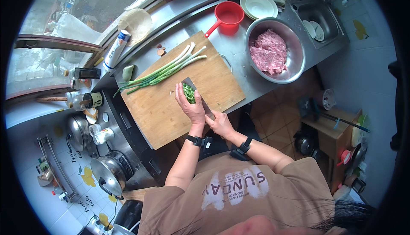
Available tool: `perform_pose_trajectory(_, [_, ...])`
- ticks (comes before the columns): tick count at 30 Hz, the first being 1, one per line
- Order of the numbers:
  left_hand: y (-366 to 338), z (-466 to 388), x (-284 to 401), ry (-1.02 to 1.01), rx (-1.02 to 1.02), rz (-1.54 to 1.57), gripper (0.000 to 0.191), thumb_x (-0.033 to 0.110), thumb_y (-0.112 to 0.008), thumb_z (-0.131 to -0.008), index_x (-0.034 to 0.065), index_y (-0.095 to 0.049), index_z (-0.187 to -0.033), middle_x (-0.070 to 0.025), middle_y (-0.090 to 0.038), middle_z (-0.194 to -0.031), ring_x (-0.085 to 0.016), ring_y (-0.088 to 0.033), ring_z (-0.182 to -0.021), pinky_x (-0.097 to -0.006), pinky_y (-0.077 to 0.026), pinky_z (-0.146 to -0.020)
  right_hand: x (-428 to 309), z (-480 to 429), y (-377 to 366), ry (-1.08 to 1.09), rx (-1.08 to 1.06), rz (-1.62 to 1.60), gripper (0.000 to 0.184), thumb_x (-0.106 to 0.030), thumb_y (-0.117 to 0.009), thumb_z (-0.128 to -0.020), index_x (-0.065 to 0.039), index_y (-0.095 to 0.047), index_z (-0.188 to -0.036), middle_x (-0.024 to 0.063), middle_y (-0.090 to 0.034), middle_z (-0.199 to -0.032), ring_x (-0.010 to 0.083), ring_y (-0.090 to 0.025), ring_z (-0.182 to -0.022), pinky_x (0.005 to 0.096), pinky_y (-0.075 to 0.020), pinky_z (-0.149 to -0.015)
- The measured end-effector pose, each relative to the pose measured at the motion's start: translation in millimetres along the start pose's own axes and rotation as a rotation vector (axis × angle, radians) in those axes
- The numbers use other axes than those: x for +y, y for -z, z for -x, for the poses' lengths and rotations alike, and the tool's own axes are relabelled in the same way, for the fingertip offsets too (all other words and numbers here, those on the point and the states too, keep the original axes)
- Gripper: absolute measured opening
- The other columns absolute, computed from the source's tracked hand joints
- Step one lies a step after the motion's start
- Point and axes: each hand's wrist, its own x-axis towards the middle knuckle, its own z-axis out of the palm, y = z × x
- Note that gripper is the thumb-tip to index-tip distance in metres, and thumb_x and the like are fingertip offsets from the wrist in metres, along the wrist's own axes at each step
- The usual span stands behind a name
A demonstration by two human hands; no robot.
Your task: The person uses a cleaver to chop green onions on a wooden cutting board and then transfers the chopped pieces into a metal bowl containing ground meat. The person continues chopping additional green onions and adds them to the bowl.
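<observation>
My right hand (221,124) is closed around the handle of a kitchen knife (205,104), whose blade lies low over the near right part of a wooden cutting board (160,115). Chopped green onion (189,93) is heaped against the blade. My left hand (191,107) cups the heap from the other side, fingers spread; whether it grips any pieces cannot be told. Whole green onions (166,70) lie side by side across the board's far left part. Right of the board, a large steel bowl (298,60) holds pink minced meat (268,52).
A red plastic dipper (229,14) and stacked pale bowls (258,6) stand behind the board. The steel sink (320,14) at far right holds dishes. Left are a green vegetable piece (127,73), bottles and a lidded steel pot (109,174).
</observation>
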Motion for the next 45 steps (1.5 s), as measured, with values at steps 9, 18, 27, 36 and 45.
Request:
perform_pose_trajectory(9, [-181.5, -2.8, 237.6, -0.166, -0.111, 0.434, 0.063, 0.046, -0.070, -0.116, 0.0074, -0.060, -0.165, -0.0229, -0.054, -0.169, -0.041, -0.049, -0.160, -0.0535, -0.037, -0.135, -68.1, 33.6, 246.5, 0.323, 0.426, 0.099, 0.028, -0.023, -0.079, -0.106, 0.001, -0.067, -0.099, 0.0258, -0.069, -0.075, 0.0483, -0.074, -0.073, 0.0502, -0.0545, -0.063])
perform_pose_trajectory(18, [-279.1, 28.8, 323.9, -0.307, -0.117, 0.434, 0.037, 0.034, -0.069, -0.117, 0.0056, -0.070, -0.140, -0.0190, -0.067, -0.145, -0.039, -0.060, -0.142, -0.0525, -0.044, -0.124, -60.5, 73.9, 370.1, 0.293, 0.536, 0.065, 0.029, -0.023, -0.076, -0.106, 0.003, -0.069, -0.098, 0.0232, -0.070, -0.073, 0.0377, -0.073, -0.070, 0.0485, -0.0557, -0.065])
perform_pose_trajectory(27, [-354.3, 35.5, 286.5, -0.263, -0.429, 0.127, 0.021, 0.024, -0.077, -0.110, 0.0046, -0.076, -0.118, -0.0177, -0.073, -0.124, -0.039, -0.069, -0.120, -0.0521, -0.054, -0.107, -45.4, 111.4, 448.3, 0.135, 0.641, -0.009, 0.028, -0.028, -0.075, -0.105, -0.001, -0.075, -0.100, 0.0120, -0.070, -0.068, 0.0234, -0.072, -0.061, 0.0414, -0.0577, -0.064])
perform_pose_trajectory(36, [-317.0, -32.3, 305.4, -0.307, -0.372, 0.026, 0.049, 0.038, -0.076, -0.112, 0.0037, -0.067, -0.079, -0.0143, -0.070, -0.080, -0.034, -0.069, -0.078, -0.0521, -0.054, -0.072, -44.2, 96.2, 476.1, 0.130, 0.572, -0.240, 0.024, -0.025, -0.075, -0.111, -0.004, -0.072, -0.099, 0.0001, -0.064, -0.065, 0.0097, -0.060, -0.051, 0.0319, -0.0509, -0.048])
perform_pose_trajectory(45, [-316.5, -17.4, 224.6, -0.229, -0.415, 0.066, 0.017, 0.017, -0.075, -0.112, 0.0081, -0.076, -0.127, -0.0188, -0.082, -0.112, -0.036, -0.082, -0.100, -0.0499, -0.064, -0.087, -28.6, 41.4, 456.3, 0.040, 0.415, -0.479, 0.021, -0.020, -0.077, -0.111, -0.004, -0.066, -0.102, 0.0002, -0.063, -0.073, 0.0083, -0.057, -0.051, 0.0294, -0.0500, -0.046])
